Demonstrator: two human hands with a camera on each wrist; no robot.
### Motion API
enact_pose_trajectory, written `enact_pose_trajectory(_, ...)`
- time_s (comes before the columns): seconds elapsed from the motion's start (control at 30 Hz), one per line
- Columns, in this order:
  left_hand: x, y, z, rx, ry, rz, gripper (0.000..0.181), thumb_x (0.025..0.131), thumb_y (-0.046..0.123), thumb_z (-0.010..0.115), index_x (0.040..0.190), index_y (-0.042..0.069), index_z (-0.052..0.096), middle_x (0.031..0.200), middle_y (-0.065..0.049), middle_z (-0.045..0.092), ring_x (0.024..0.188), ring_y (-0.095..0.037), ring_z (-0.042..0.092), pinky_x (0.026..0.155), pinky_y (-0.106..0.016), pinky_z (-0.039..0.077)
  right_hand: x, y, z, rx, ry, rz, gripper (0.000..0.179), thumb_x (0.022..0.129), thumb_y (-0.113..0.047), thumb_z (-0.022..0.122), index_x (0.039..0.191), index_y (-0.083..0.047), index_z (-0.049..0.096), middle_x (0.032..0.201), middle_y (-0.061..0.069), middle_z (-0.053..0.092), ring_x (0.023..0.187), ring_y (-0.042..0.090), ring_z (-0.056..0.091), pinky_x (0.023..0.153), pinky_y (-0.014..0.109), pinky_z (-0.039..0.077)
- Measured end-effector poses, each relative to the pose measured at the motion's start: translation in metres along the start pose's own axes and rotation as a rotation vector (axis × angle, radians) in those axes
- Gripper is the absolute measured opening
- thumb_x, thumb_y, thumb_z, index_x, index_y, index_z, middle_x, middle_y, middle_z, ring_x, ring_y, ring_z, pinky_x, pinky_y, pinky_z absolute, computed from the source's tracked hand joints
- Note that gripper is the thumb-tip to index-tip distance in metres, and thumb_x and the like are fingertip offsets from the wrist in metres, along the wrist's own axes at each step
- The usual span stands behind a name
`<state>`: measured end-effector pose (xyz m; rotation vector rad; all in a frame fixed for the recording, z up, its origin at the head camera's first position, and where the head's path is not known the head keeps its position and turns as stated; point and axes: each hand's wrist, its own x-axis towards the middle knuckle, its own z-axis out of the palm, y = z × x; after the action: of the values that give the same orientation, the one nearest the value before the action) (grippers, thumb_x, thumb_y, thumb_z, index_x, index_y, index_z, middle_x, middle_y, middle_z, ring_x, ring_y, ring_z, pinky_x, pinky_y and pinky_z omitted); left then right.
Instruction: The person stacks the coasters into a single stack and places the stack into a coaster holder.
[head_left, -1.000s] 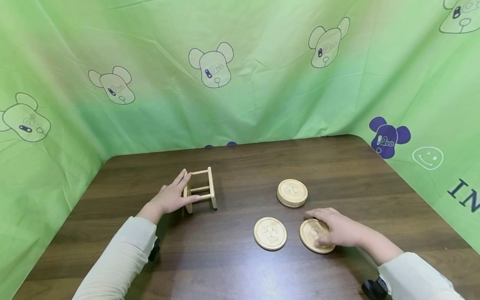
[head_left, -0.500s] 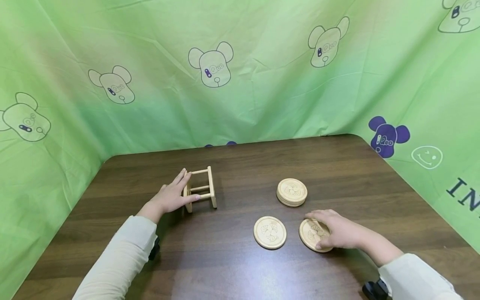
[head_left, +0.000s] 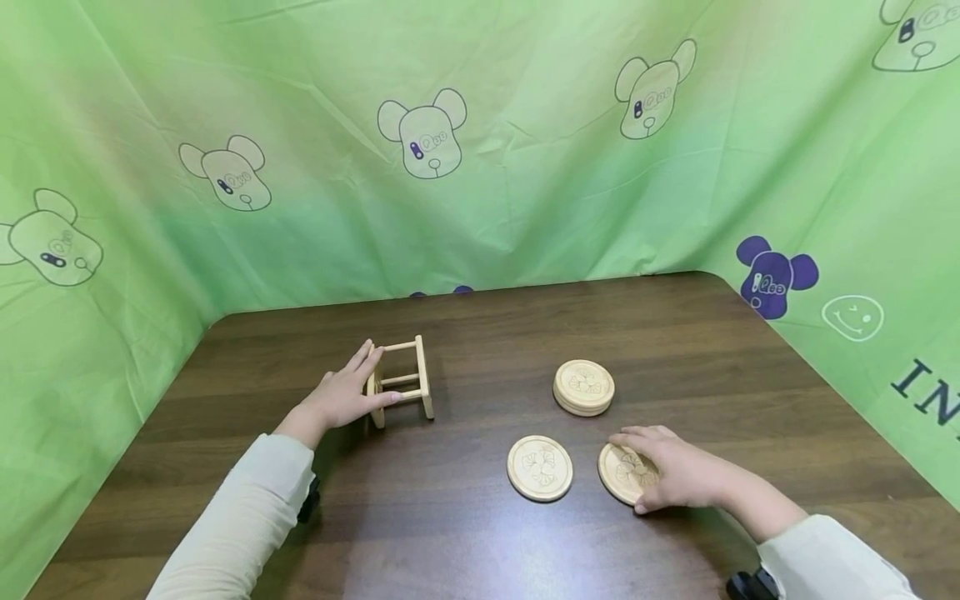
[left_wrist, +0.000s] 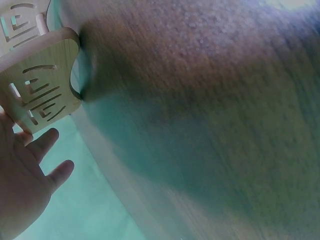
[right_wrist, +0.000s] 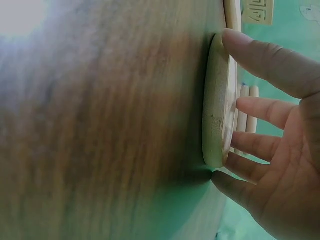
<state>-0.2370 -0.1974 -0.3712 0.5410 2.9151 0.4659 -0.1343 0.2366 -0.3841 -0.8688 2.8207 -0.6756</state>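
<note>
A small light wooden rack (head_left: 423,377), with slatted-pattern end panels joined by dowels, stands at left on the table. My left hand (head_left: 337,400) holds its left end, thumb along the near dowel and index finger at the panel's top; other fingers stay spread in the left wrist view. At right, my right hand (head_left: 681,471) spans a round wooden coaster (head_left: 624,475), thumb at the near rim and fingertips at the far rim. The palm hides the coaster's right side. In the right wrist view, that coaster (right_wrist: 215,112) lies close on the table, the thumb tip at its edge.
Left of the right hand lies another flower-carved coaster (head_left: 540,468). Behind them sits a short stack of coasters (head_left: 583,387). The dark wood table (head_left: 480,333) ends at a green printed cloth (head_left: 525,208) hanging around the back and sides.
My right thumb has slid from the coaster's face to its near rim, and the hand has shifted slightly toward me. The left hand and rack have stayed put.
</note>
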Motion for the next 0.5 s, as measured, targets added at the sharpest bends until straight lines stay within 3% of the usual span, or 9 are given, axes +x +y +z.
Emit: enact_pose_trajectory(0.5,-0.0003,0.0011,-0.0011,-0.008,-0.002,-0.003,0.092,0.073,0.070,0.038,0.140,0.012,0.010,0.144,-0.006,-0.001,0.117,-0.034,0.034,0.092,-0.059,0.012,-0.0014,-0.0063,0.0030,-0.046,0.003,0.036,0.078,0.046,-0.016,0.075,0.117,0.004,0.048,0.117,0.025,0.044,0.106,0.041,0.037,0.083,0.052,0.032)
